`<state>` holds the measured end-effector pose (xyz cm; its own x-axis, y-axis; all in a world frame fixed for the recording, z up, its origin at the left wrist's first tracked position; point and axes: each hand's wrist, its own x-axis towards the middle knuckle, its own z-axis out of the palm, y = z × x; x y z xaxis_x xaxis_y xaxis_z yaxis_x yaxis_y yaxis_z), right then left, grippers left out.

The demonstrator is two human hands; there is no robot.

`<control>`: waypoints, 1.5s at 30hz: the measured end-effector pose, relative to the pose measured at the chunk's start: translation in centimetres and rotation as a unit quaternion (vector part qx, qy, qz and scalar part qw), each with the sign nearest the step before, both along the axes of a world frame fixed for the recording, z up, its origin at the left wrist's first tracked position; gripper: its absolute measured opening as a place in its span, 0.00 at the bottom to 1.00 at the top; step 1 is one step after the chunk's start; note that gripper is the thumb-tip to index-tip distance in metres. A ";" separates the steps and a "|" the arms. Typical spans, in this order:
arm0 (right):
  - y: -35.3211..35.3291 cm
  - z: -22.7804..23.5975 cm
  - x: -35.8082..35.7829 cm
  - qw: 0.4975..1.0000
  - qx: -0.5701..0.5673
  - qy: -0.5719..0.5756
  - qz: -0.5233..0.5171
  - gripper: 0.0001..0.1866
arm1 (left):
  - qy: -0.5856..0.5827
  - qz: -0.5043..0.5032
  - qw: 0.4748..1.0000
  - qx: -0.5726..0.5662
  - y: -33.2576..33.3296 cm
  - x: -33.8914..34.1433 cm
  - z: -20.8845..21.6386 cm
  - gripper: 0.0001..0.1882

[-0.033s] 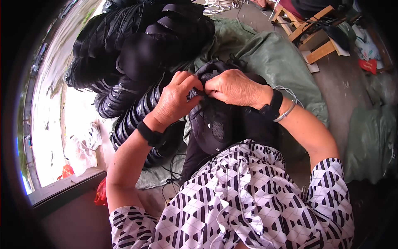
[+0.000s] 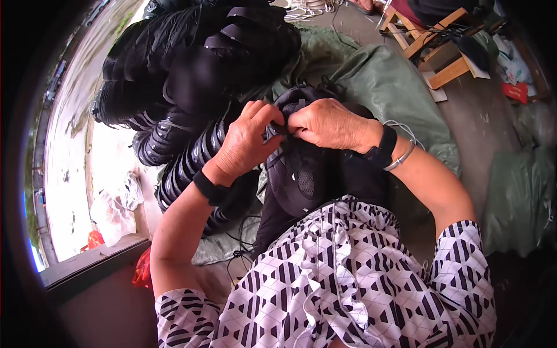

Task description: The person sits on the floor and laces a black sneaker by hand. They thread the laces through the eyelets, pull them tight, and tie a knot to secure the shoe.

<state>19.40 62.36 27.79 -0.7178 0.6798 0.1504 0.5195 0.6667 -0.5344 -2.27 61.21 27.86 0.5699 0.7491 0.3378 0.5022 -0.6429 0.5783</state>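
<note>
A black shoe upper point(image 2: 285, 181) with mesh patches lies over my lap, its rounded toe toward me. My left hand point(image 2: 248, 136) is closed at the lace opening, its thumb and fingers gripping the upper's edge. Right beside it, my right hand point(image 2: 331, 123) pinches with its fingertips at the same opening. Whatever sits between those fingertips is dark and too small to make out against the black upper. The two hands almost touch, and they hide part of the opening.
Stacked black shoe uppers point(image 2: 191, 136) and a large dark heap point(image 2: 232, 52) stand to the left. Green plastic sheeting point(image 2: 400, 87) covers the floor ahead. A wooden stool point(image 2: 429, 43) is at the far right, near another person. Thin black cords point(image 2: 241, 252) lie beside my lap.
</note>
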 end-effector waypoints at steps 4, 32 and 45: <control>0.3 0.4 1.1 0.998 0.055 -0.006 -0.030 0.04 | -0.023 -0.011 1.000 -0.005 -0.3 0.3 0.8 0.14; 1.0 0.6 13.1 0.410 -0.563 0.715 0.063 0.07 | 0.152 -0.007 0.960 0.233 -0.3 3.5 0.6 0.12; -2.9 11.3 42.9 0.426 -0.316 0.847 -0.038 0.09 | -0.141 0.081 0.977 0.136 -2.2 2.2 -4.1 0.19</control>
